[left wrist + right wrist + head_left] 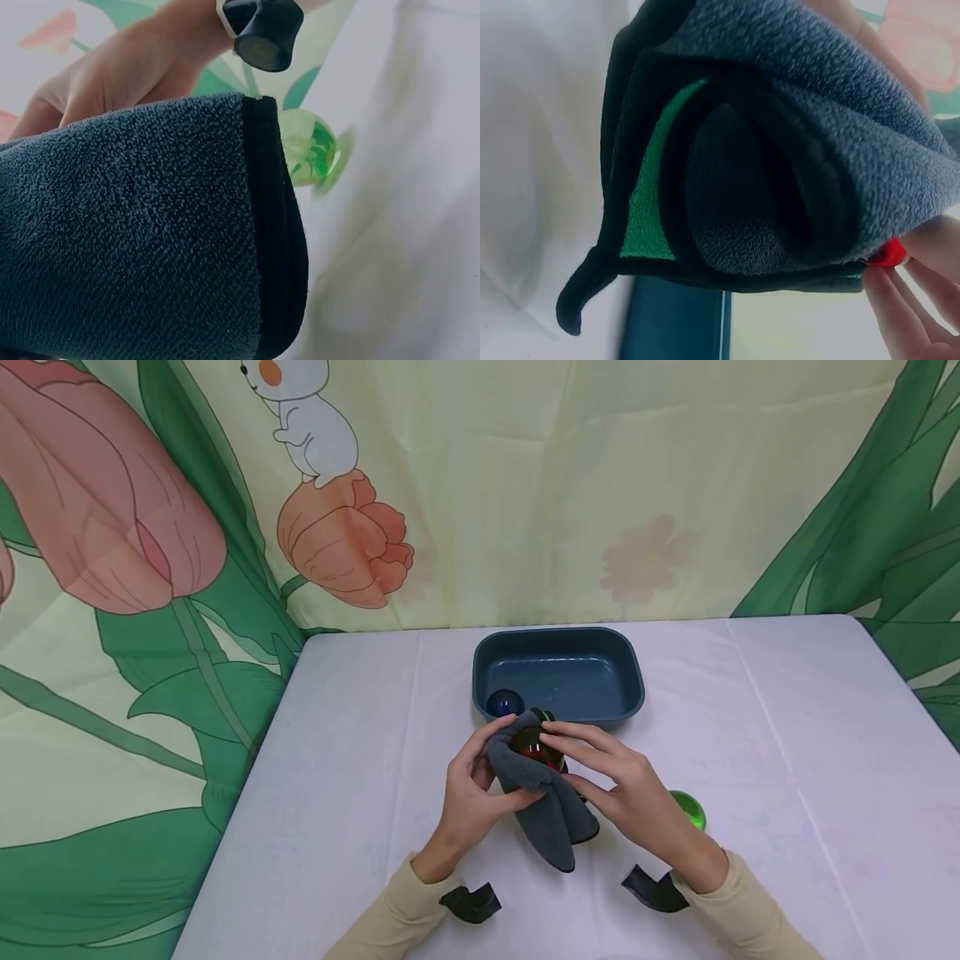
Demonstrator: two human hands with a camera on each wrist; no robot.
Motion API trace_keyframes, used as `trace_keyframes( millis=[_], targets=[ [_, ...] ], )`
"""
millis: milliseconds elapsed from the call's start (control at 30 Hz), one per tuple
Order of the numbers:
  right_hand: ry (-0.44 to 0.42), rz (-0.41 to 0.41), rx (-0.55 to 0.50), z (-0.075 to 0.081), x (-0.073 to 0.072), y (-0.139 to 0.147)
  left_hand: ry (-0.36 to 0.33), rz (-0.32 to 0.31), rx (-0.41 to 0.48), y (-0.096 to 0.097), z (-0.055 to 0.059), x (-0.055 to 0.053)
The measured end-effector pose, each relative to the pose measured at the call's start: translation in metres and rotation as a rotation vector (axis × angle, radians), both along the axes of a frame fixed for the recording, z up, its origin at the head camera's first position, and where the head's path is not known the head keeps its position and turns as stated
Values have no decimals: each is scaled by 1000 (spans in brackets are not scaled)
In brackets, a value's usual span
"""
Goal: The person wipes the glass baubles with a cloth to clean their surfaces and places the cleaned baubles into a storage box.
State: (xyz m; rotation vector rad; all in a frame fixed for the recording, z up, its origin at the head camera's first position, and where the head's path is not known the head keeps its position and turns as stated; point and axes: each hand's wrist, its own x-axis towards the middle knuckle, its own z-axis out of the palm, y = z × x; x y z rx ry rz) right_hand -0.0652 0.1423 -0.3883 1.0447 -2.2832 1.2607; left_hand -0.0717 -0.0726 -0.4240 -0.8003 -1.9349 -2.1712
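Observation:
Above the table a grey-blue cloth (551,814) with black edging is wrapped partly round a shiny red ball (534,747). My left hand (472,789) grips the cloth from the left, its thumb pressing the near side. From the right, my right hand (618,772) holds the ball between its fingertips and thumb. In the right wrist view, the cloth (795,135) hides most of the ball, with a small red part (889,253) by the fingers, and shows some green lining. Cloth fills much of the left wrist view.
Just behind the hands stands a dark blue basin (592,681) with a dark blue ball (505,702) in its near left corner. A clear green ball (690,810) lies on the white-covered table, partly behind my right wrist. Patterned fabric (510,510) hangs behind the table.

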Motion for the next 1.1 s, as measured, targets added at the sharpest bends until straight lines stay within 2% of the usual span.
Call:
trace_keyframes(
  millis=[133, 233, 467, 633, 833, 933, 1000, 1100],
  targets=[
    [14, -9, -7, 0, 0, -1, 3, -2, -2, 0, 1, 0],
    [-12, -20, -23, 0, 1, -1, 2, -3, -5, 0, 1, 0],
    [-220, -45, -98, -3, 1, -2, 9, -4, -14, 0, 1, 1],
    [-270, -66, -86, -3, 2, -3, 15, -1, -17, 0, 1, 0],
    [-293, -61, -51, -3, 3, -3, 20, 27, -21, 0, -2, 0],
    [-296, -42, -16, -2, 3, -1, 51, 26, -15, -2, -3, -1],
    [-267, -35, 3, -2, 3, 0, 69, 22, -11, -3, -4, -1],
    [-158, -37, 16, -2, 2, 1, 91, 18, -12, -4, -5, -2]
  ],
)
